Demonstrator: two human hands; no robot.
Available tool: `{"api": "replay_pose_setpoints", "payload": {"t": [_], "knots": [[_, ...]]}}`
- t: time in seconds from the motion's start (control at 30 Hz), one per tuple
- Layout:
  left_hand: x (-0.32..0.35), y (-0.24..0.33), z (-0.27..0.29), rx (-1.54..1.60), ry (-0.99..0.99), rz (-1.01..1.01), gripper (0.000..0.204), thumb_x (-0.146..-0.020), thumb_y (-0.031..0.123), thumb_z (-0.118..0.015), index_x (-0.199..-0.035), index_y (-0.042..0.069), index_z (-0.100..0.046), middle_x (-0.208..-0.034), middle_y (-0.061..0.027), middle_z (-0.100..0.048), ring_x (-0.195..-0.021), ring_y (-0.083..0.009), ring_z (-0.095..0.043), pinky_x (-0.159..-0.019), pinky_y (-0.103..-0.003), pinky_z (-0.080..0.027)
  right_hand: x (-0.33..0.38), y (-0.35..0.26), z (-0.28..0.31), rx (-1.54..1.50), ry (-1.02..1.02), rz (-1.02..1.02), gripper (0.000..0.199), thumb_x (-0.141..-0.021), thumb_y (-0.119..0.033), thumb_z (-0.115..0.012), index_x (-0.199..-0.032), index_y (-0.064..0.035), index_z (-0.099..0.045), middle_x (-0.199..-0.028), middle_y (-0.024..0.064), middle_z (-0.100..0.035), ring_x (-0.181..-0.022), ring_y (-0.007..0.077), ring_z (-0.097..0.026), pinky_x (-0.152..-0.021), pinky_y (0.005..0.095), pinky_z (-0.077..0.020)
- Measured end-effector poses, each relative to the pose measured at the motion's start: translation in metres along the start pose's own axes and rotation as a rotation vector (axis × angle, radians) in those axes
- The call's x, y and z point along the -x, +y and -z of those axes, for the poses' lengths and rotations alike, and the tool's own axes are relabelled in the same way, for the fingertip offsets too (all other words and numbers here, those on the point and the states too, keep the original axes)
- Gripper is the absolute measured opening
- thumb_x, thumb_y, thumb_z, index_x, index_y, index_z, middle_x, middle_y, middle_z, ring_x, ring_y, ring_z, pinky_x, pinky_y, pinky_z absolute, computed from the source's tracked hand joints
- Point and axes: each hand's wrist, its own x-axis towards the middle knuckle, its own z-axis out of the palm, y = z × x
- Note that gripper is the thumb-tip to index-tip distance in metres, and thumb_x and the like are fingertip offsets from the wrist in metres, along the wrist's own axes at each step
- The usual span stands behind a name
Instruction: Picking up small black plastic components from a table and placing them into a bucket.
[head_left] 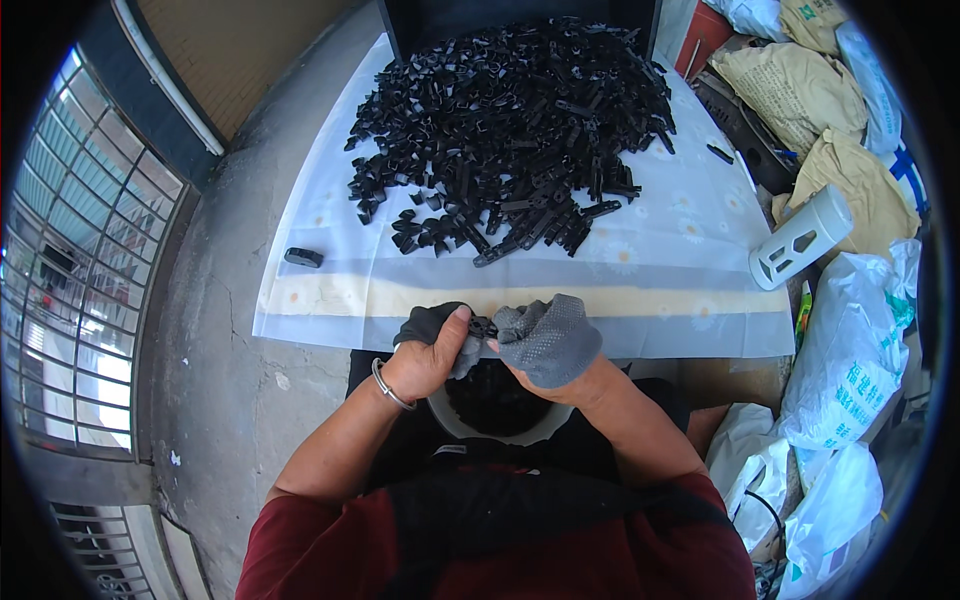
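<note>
Both hands, left [437, 341] and right [549, 340], are closed with fingertips together on a small black part [483, 327], most of it hidden from me by grey gloves. If a gloved fingertip slips, I'd expect the part to spring loose; it's right above the pale bowl [453, 424] between the knees, whose dark contents could swallow it. Beyond, the black heap [510, 125] spreads loosely over the tablecloth [325, 215]; a careless knock could scatter its front pieces.

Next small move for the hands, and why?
Probably lower the small black part toward the light-rimmed container: the left hand and right hand both hold it, with the container just below them in view, dark contents inside.
</note>
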Motion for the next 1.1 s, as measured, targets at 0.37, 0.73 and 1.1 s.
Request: {"api": "replay_pose_setpoints", "payload": {"t": [0.37, 0.73, 1.1], "knots": [[-0.002, 0.005, 0.006, 0.029, -0.009, 0.041, 0.033, -0.092, 0.021, -0.039, -0.071, -0.001, -0.053, -0.054, -0.011, -0.048, -0.048, -0.0217, -0.042, -0.049, -0.033, -0.038, 0.002, 0.003, 0.011, -0.015, -0.122, -0.098, 0.018, -0.076, -0.024, -0.06, -0.08, -0.0063, -0.061, -0.067, 0.0061, -0.056, -0.062, 0.0252, -0.053, -0.061, 0.0359, -0.0388], [-0.006, 0.002, 0.007, -0.054, -0.011, -0.079, 0.031, -0.091, 0.021, -0.042, -0.071, 0.0, -0.052, -0.058, -0.0171, -0.051, -0.051, -0.0336, -0.046, -0.051, -0.037, -0.039, 0.006, 0.002, 0.007, 0.013, -0.081, -0.04, 0.015, -0.076, -0.02, -0.061, -0.083, -0.0072, -0.062, -0.071, 0.0048, -0.058, -0.066, 0.0242, -0.054, -0.061, 0.036, -0.0387], [-0.002, 0.014, 0.007, -0.398, -0.094, -0.141, 0.027, -0.087, 0.017, -0.041, -0.07, 0.001, -0.054, -0.063, -0.0196, -0.055, -0.063, -0.0388, -0.054, -0.057, -0.044, -0.042, 0.007, -0.008, -0.019, -0.257, -0.066, -0.095, 0.012, -0.076, -0.018, -0.059, -0.083, -0.0084, -0.061, -0.082, 0.0068, -0.06, -0.077, 0.0248, -0.057, -0.067, 0.0389, -0.0436]]}}
